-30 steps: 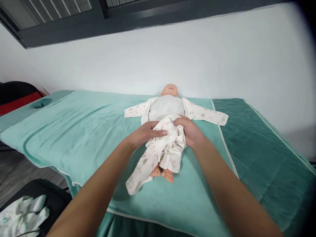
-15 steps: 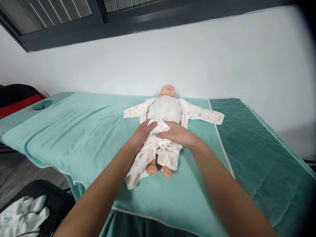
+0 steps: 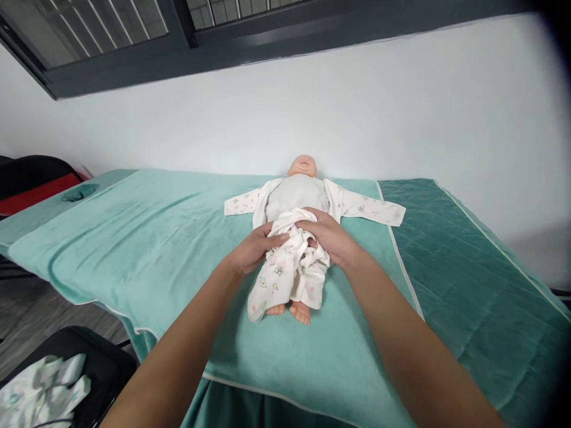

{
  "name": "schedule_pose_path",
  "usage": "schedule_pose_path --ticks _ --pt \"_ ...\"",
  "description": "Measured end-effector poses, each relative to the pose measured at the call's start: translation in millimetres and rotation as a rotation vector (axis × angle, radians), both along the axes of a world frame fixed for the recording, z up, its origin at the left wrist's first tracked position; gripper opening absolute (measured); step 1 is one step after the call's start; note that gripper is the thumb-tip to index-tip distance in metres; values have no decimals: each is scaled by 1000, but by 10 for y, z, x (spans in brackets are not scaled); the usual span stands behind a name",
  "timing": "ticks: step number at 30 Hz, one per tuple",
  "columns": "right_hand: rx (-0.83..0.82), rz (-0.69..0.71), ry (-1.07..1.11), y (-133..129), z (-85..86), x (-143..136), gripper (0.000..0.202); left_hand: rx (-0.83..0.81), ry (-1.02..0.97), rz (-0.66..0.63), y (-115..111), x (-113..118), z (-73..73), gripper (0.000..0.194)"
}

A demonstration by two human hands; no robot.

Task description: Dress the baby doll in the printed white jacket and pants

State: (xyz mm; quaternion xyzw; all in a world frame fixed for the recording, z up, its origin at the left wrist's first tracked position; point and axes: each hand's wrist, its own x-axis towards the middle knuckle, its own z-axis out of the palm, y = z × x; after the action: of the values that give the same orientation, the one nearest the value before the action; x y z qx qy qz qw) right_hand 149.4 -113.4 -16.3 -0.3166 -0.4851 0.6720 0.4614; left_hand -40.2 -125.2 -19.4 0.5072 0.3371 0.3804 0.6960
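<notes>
A baby doll (image 3: pixel 304 165) lies on its back with its feet toward me, its torso pale grey. Its arms are in the sleeves of an open white printed baby jacket (image 3: pixel 363 207). Over its lower body I hold white printed baby pants (image 3: pixel 281 270), bunched at the top. My left hand (image 3: pixel 256 246) pinches the left side of the pants, thumb on top. My right hand (image 3: pixel 330 235) grips the bunched upper part on the right. One pant leg hangs down toward the doll's feet (image 3: pixel 300 312); the doll's legs are mostly covered by cloth.
The doll lies on a teal blanket (image 3: pixel 134 238) over a bed against a white wall (image 3: pixel 401 107). A darker quilted pad (image 3: pixel 464 267) covers the right side. At lower left, a black chair (image 3: pixel 102 362) bears folded white cloths (image 3: pixel 40 392). A barred window (image 3: pixel 111 30) is above.
Both hands have lifted and gathered the pants more. The loose left pant leg has swung right and now covers more of the doll's left-side leg and foot.
</notes>
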Motion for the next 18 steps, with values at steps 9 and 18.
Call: schedule_pose_path --ticks 9,18 --pt "333 275 -355 -142 191 110 37 -2 -145 197 -19 63 -115 40" --pt "14 114 -101 -52 24 70 34 11 -92 194 -64 138 -65 48"
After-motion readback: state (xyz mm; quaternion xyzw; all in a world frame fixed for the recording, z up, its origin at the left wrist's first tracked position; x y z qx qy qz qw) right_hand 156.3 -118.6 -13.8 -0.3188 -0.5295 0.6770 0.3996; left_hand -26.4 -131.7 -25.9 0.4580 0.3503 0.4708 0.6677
